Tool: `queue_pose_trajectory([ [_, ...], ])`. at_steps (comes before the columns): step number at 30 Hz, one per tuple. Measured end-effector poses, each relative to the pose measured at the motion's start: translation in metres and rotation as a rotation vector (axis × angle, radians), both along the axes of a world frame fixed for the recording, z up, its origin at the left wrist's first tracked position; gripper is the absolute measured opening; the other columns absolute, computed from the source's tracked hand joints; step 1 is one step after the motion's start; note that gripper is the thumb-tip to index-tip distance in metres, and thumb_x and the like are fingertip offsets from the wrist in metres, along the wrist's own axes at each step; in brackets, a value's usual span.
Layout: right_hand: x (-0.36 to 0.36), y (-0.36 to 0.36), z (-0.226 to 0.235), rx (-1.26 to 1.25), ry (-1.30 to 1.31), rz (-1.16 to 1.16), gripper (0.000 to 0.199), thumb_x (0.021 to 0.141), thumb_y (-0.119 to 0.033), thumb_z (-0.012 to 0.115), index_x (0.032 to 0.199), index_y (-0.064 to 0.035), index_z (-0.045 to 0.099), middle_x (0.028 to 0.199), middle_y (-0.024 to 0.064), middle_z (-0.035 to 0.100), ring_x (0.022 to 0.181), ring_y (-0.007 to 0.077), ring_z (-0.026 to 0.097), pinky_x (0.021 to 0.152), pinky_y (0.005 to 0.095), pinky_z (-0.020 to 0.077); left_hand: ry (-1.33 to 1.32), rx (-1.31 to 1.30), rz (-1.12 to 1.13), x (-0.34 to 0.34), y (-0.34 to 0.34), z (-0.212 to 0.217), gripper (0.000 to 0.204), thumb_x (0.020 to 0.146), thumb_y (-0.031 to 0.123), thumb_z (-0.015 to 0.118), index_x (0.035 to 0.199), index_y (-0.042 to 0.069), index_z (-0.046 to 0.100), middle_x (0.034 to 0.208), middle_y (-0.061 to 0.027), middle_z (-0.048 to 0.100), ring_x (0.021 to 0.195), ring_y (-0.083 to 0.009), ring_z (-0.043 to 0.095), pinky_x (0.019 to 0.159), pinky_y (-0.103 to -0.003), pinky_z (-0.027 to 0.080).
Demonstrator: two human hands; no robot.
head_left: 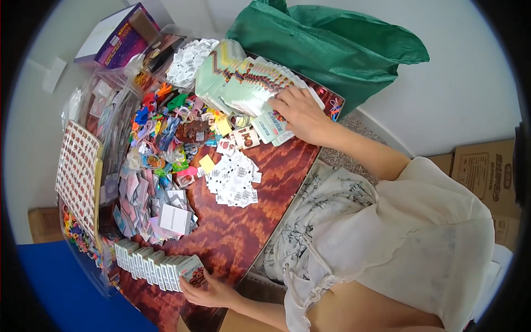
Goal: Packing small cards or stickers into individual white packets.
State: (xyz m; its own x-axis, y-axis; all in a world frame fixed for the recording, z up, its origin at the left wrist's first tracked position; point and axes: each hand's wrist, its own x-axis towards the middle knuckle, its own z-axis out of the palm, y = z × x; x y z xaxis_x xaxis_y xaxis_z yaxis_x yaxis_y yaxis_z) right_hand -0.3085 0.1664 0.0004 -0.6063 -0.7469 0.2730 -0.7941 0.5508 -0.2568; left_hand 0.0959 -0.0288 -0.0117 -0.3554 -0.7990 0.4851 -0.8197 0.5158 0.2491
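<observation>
My left hand (207, 292) is at the near end of a row of small white boxes (149, 264) standing side by side at the lower left of the table. Its fingers close around the end box (192, 270), which has a brown picture on its face. My right hand (301, 113) is at the upper right of the table, its fingers bent over a pale flat printed carton (271, 128). Beneath and beyond those fingers lies a fanned stack of flat printed cartons (240, 80). The fingertips of the right hand are partly hidden against the cartons.
On the red-brown table (232, 238) lie a heap of white printed slips (233, 180), colourful small trinkets (166, 119) and a pile of small flat packets (141, 199). A sticker sheet (77, 171) leans against a clear bin (113, 110). A green bag (332, 47) stands behind.
</observation>
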Motion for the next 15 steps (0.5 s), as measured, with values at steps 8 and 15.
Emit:
queue_pose_trajectory([
  [8, -0.019, -0.004, 0.006, -0.136, -0.196, 0.057, 0.027, 0.073, -0.005, 0.075, 0.096, -0.0063, 0.062, 0.096, 0.009, 0.056, 0.102, 0.0277, 0.054, 0.088, 0.0404, 0.0418, -0.106, -0.211, 0.037, 0.006, 0.0, -0.023, 0.055, 0.085, 0.024, 0.075, 0.133, 0.005, 0.055, 0.148, -0.0195, 0.039, 0.135, -0.0405, 0.038, 0.107, -0.054, 0.035],
  [15, 0.047, -0.034, 0.04, -0.261, -0.142, 0.571, 0.006, 0.076, -0.012, 0.063, 0.078, -0.0064, 0.061, 0.086, 0.0081, 0.058, 0.086, 0.0266, 0.058, 0.08, 0.0425, 0.0455, 0.36, 0.423, -0.331, -0.084, 0.055, 0.041, 0.055, 0.091, 0.013, 0.068, 0.14, 0.001, 0.047, 0.144, -0.0177, 0.046, 0.134, -0.0304, 0.043, 0.109, -0.044, 0.035],
])
